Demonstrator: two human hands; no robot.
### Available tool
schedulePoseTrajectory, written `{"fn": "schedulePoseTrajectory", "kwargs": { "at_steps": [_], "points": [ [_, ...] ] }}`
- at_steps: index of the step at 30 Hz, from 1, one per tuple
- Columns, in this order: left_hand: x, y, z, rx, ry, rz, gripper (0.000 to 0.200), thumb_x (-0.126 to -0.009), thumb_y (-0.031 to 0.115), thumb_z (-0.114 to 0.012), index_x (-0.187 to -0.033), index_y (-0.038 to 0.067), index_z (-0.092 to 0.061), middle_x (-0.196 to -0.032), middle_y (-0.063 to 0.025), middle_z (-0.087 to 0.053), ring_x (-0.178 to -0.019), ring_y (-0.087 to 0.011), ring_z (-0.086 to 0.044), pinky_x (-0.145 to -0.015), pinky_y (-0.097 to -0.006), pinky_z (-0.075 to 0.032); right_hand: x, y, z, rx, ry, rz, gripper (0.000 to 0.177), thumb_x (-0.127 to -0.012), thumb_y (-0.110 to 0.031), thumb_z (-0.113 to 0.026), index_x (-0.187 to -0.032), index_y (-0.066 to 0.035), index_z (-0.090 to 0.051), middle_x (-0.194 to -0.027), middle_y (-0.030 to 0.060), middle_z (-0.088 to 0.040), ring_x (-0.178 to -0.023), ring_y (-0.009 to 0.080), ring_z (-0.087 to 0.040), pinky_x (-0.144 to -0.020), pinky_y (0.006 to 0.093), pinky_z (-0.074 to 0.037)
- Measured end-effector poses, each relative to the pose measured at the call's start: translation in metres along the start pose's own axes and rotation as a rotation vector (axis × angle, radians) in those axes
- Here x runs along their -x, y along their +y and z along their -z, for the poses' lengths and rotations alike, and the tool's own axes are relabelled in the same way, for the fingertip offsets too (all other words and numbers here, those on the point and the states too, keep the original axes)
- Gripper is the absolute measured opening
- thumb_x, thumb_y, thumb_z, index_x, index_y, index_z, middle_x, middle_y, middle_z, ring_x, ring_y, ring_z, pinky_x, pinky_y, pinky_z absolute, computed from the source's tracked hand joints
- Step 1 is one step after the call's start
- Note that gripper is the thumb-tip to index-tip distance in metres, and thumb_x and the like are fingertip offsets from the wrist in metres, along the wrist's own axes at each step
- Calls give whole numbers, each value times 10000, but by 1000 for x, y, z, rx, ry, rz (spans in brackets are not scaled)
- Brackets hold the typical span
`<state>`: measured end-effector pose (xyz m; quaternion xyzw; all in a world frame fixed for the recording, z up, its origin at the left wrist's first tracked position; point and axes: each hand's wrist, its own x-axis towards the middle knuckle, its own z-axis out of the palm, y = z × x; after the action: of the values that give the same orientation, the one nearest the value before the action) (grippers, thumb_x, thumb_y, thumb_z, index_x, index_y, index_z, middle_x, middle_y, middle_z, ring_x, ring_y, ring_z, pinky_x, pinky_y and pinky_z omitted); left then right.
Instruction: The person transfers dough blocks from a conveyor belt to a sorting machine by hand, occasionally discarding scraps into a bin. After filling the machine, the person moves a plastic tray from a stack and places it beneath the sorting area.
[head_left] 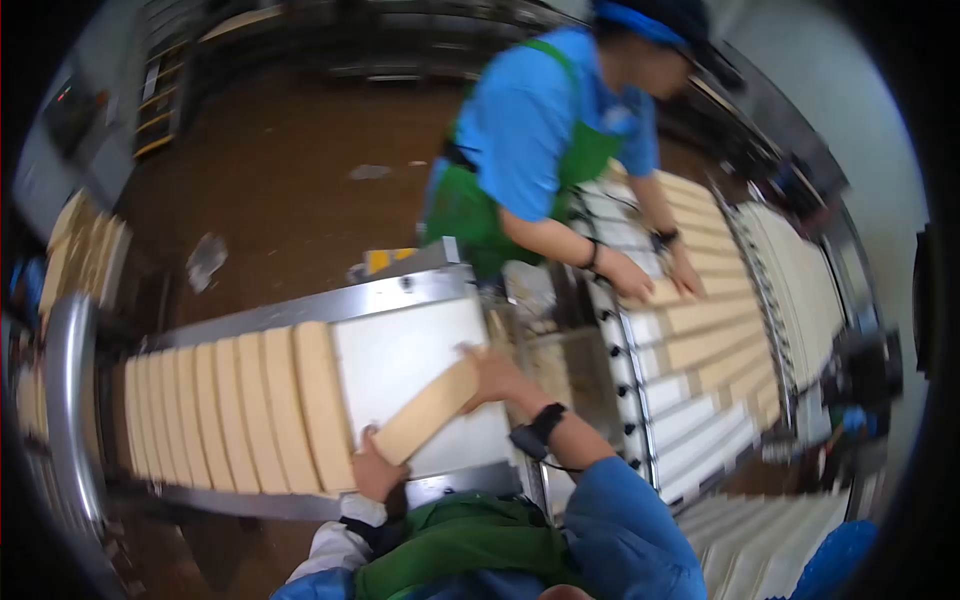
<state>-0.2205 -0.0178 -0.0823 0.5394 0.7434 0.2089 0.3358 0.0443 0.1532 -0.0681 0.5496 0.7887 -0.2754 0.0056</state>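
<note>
Between my two hands is a long, pale tan dough strip (428, 412), slanting up to the right over a white board (400, 345). My left hand (378, 470) grips its lower left end. Closed round the upper right end is my right hand (492, 378), slightly blurred; a dark band circles that wrist. Just left of my hands, a row of several similar strips (270, 405) lies side by side, close together, on the same metal-edged surface.
Across from me a co-worker (540, 120) in blue and green leans over a slatted white conveyor (700, 440), both hands on strips there. A metal rail (390, 295) edges my surface. A rounded steel post (72, 400) stands at left. Clear plastic (206, 262) lies on the brown floor.
</note>
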Motion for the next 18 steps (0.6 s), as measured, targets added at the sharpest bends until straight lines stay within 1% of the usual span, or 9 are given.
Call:
{"fn": "schedulePoseTrajectory", "kwargs": {
  "at_steps": [1,3,4,6,9,11,13,15,18],
  "points": [
    [-3,5,-1,-42,18,31,870,-542,258,-819,-1300,81,-427,-878,-219,-669,-851,-424,-654,-744,-495,-539,15,-2,-5,146,-35,43,1207,-368,-389,-909,-1435,-228,-366,-1245,238,-535,-1179,380,-498,-964,441,-445],
    [-13,-13,-21,-166,102,-66,751,-564,239,-805,-1221,77,-479,-875,-203,-676,-831,-419,-657,-728,-487,-540,25,14,-42,63,312,55,564,-698,-208,-709,-1239,-207,-551,-1083,206,-558,-965,381,-575,-767,474,-491],
    [-14,5,-22,-140,42,-81,691,-579,233,-797,-1182,75,-497,-889,-199,-673,-843,-414,-651,-737,-485,-534,49,4,-23,98,408,-33,377,-780,-147,-597,-1156,-181,-590,-1044,224,-545,-876,387,-581,-703,477,-485],
    [-8,47,-24,-271,4,-98,590,-579,227,-802,-1065,54,-515,-961,-188,-650,-864,-428,-634,-753,-496,-513,92,18,-2,79,490,-155,393,-771,-153,-609,-1161,-194,-604,-1013,238,-538,-938,401,-559,-746,477,-472],
    [2,123,-49,-148,-174,-289,578,-609,196,-781,-1114,69,-530,-1012,-197,-632,-964,-406,-582,-826,-476,-486,171,87,17,-39,683,-200,463,-729,-180,-666,-1186,-209,-605,-1031,220,-535,-976,381,-537,-798,458,-458],
    [22,180,-76,-46,-284,-458,706,-570,203,-802,-1200,77,-508,-1008,-193,-625,-957,-415,-568,-841,-477,-477,248,121,64,26,698,-335,522,-671,-196,-731,-1179,-205,-609,-1015,206,-551,-947,373,-545,-795,454,-464],
    [43,223,-108,52,-543,-574,805,-568,229,-830,-1276,93,-471,-1072,-217,-589,-1006,-388,-550,-863,-463,-470,321,154,109,-50,635,-441,566,-623,-195,-772,-1164,-230,-609,-958,202,-556,-931,384,-553,-776,460,-476],
    [70,259,-144,90,-657,-684,810,-596,248,-831,-1300,104,-455,-1074,-215,-588,-1003,-395,-555,-871,-462,-470,375,204,126,-25,545,-538,602,-592,-182,-795,-1156,-256,-597,-927,196,-558,-913,384,-559,-758,454,-489],
    [109,301,-191,98,-831,-573,797,-611,268,-820,-1298,98,-454,-1083,-214,-603,-1004,-397,-575,-878,-460,-471,432,265,135,-77,416,-555,685,-542,-129,-800,-1171,-274,-570,-934,189,-561,-918,381,-564,-766,429,-503]
  ]
}}
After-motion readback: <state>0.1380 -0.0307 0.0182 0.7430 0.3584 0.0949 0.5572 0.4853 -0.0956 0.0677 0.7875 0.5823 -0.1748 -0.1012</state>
